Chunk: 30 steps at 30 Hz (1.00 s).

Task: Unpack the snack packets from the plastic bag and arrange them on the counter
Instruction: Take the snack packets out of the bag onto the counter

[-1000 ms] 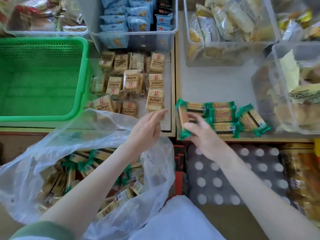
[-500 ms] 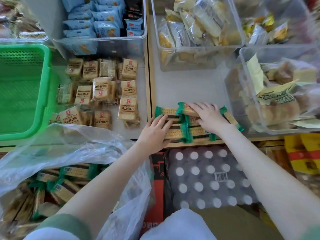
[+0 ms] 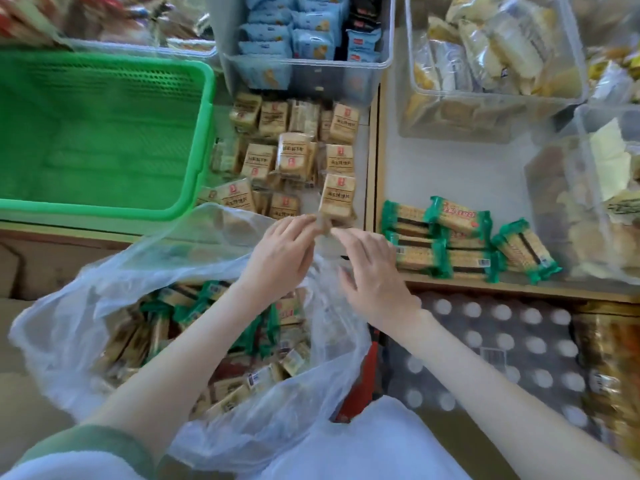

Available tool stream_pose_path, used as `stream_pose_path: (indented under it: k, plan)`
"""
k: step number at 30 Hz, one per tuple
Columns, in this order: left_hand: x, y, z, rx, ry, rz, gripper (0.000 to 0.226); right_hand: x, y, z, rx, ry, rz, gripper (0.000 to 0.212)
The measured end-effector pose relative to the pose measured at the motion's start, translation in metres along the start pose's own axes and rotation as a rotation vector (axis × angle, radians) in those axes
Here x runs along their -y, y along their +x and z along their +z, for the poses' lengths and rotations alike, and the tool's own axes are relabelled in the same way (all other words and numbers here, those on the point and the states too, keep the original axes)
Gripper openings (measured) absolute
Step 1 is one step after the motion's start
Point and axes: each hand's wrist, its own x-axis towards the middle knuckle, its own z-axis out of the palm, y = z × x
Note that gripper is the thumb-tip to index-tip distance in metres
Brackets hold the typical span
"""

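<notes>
I watch both hands meet over the front edge of the table (image 3: 457, 168), just above the mouth of the plastic bag (image 3: 79, 306). The left hand (image 3: 280, 252) has its fingers (image 3: 304, 221) bunched at the lower crimp of a tan packet (image 3: 337, 199); I cannot tell whether they actually pinch it. The right hand (image 3: 375, 275) is loose and released, its forefinger stretched toward that same crimp, holding nothing.

The bag hangs open below the table edge, with the bagged packets (image 3: 194, 306), green-wrapped, heaped inside under my left forearm. The laid-out packets (image 3: 450, 244) of the same green wrap lie flat on the table just right of the right hand, touching and partly overlapping. More tan packets (image 3: 263, 161) crowd the table between the green basket (image 3: 104, 133) and a wooden divider, in front of a clear bin (image 3: 304, 74) of blue packs.
</notes>
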Motion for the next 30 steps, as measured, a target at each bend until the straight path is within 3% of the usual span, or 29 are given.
stream_pose_path:
  k: [4,8,10,15,19,24,30]
  plan:
    - [0.067,-0.075,-0.022,0.012,0.151,-0.075,0.037,0.069,-0.007,0.065,0.118,-0.046,-0.260,0.045]
    - [0.110,-0.137,-0.036,0.118,0.236,-0.104,0.045,0.099,-0.021,0.117,0.392,-0.272,-0.501,0.051]
    - [0.124,-0.158,-0.038,0.166,0.275,-0.145,0.045,0.105,-0.022,0.135,0.523,-0.329,-0.484,0.061]
    - [0.150,-0.189,-0.039,0.260,0.313,-0.244,0.068,0.130,-0.019,0.169,0.684,-0.319,-0.380,0.060]
    - [0.161,-0.204,-0.045,0.328,0.373,-0.262,0.072,0.156,-0.015,0.187,0.790,-0.280,-0.132,0.067]
    - [0.169,-0.206,-0.051,0.277,0.365,-0.222,0.069,0.170,-0.004,0.188,0.707,-0.262,-0.051,0.070]
    - [0.145,-0.171,-0.053,0.127,0.184,-0.113,0.056,0.145,-0.004,0.126,0.487,-0.046,-0.035,0.068]
